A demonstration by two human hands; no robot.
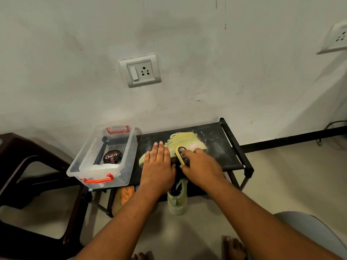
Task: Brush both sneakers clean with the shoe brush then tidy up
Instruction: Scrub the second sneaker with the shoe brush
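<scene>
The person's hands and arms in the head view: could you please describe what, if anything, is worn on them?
The left hand and right hand are bare: no gloves, rings, watch or bracelets show. The left arm and right arm show no sleeves up to the frame's edge. Visible fingernails are short and unpainted.

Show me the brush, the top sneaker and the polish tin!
brush (180, 153), head view, on its labelled back.
top sneaker (185, 138), head view, on its upper.
tin (112, 156), head view, on its lid.
</scene>
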